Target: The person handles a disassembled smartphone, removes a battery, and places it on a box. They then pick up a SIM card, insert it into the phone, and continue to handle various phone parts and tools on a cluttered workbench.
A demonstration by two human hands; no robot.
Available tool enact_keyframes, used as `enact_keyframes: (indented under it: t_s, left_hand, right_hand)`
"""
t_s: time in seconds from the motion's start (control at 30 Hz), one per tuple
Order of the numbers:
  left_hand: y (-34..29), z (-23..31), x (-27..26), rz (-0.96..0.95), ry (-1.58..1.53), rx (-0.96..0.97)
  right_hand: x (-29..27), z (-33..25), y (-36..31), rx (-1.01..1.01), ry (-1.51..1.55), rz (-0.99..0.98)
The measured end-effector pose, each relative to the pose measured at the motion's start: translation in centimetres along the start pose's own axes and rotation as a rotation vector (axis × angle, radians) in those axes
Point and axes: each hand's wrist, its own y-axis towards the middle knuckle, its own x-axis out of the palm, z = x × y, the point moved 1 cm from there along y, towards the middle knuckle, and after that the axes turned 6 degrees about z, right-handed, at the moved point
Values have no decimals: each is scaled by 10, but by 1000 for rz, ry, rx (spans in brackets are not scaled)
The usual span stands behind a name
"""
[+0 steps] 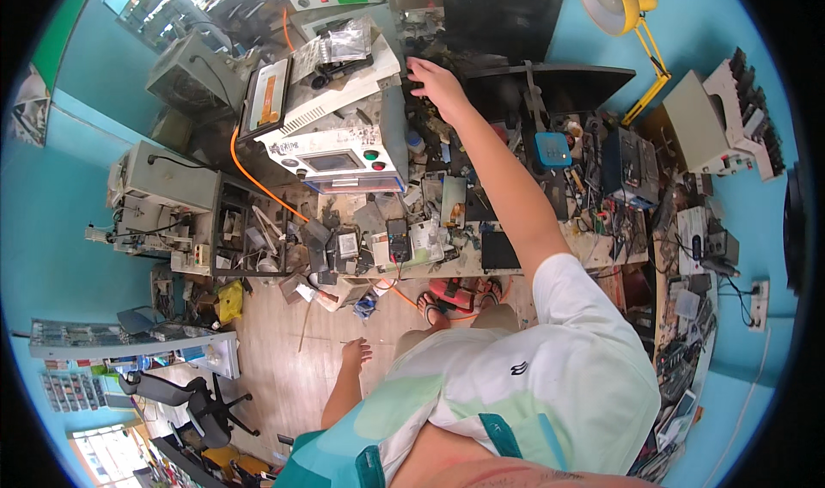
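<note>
The right hand (436, 82) is stretched far over the cluttered workbench (593, 246), fingers loosely spread among small parts beside a white machine (344, 157); whether anything is gripped cannot be told. The left hand (356, 351) is hung open and empty, above the wooden floor (284, 376)

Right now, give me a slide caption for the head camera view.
Right hand reaches across a cluttered electronics workbench toward parts beside a white machine; left hand hangs empty.
</note>
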Motion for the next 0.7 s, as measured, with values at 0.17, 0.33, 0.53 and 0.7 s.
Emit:
enact_keyframes:
  t_s: [0.17, 0.33, 0.53, 0.7]
  left_hand:
    - [-50, -31, 30, 65, -102, -25]
    - [-69, -133, 32, -44, 28, 40]
    - [-104, -153, 63, 25, 693, 407]
    - [-105, -148, 67, 50, 707, 439]
  right_hand:
    - [27, 27, 61, -13, -143, 33]
    - [42, 30, 64, -396, -229, 181]
    - [25, 25, 71, -542, -575, 33]
    - [13, 22, 83, -624, -918, -69]
